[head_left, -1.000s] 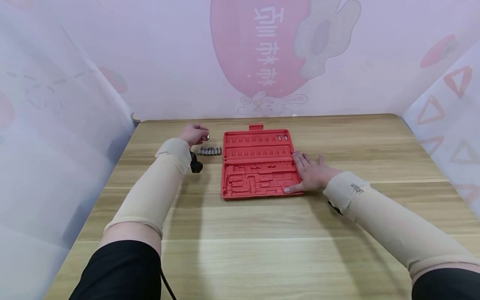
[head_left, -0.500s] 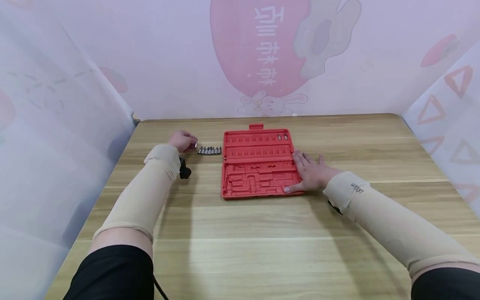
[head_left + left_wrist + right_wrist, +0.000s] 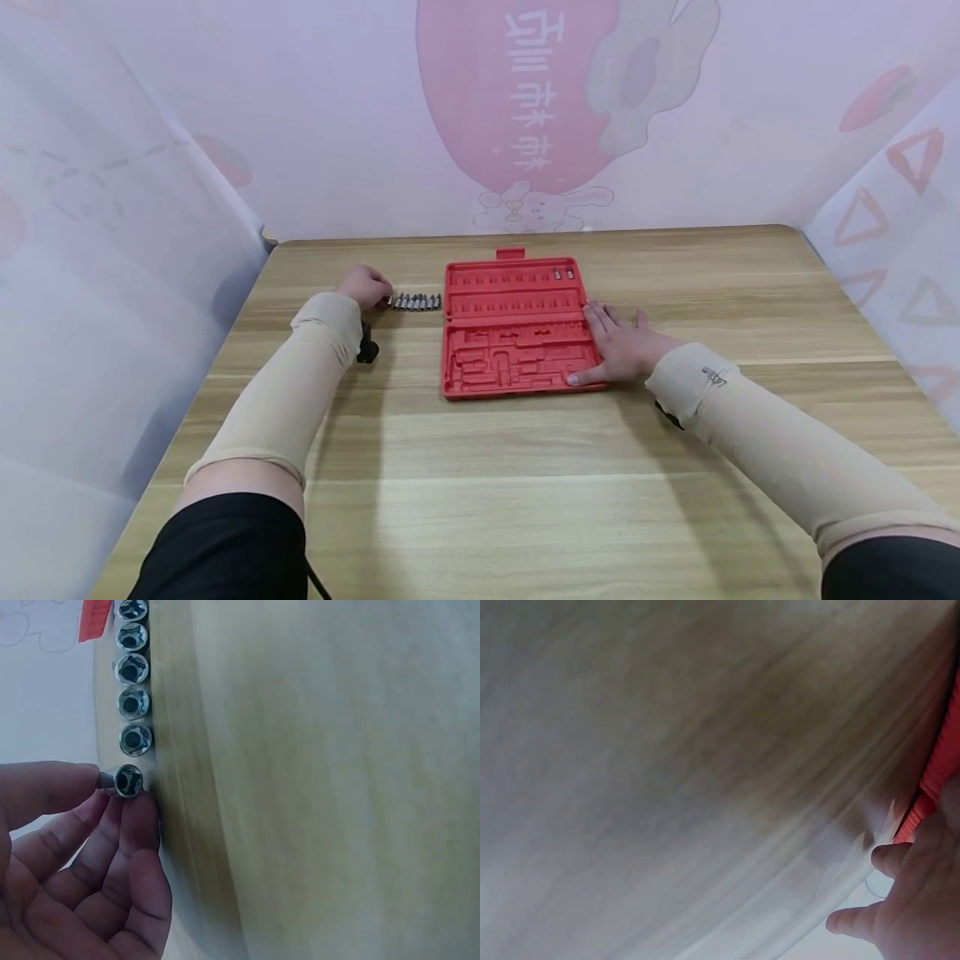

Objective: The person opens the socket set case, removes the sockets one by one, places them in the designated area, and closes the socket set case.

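Note:
My left hand (image 3: 365,287) pinches a small metal socket (image 3: 126,781) between thumb and fingers, down at the tabletop. The socket lies on its side, its open end facing the wrist camera. It is at the left end of a row of several sockets (image 3: 417,302), set side by side left of the red case (image 3: 517,317). The case lies open and flat, with moulded slots; two sockets (image 3: 563,273) sit in its top right corner. On the case's right edge rests my right hand (image 3: 626,343), fingers spread, thumb over the lower corner.
The wooden table (image 3: 480,492) has a patterned cloth wall (image 3: 337,125) behind it and cloth at both sides. A black wrist camera (image 3: 367,343) hangs under the left wrist, with a cable running down the arm.
The left hand has moved left and down toward the table with the socket, bringing it to the left end of the row. The right hand and the case stay put.

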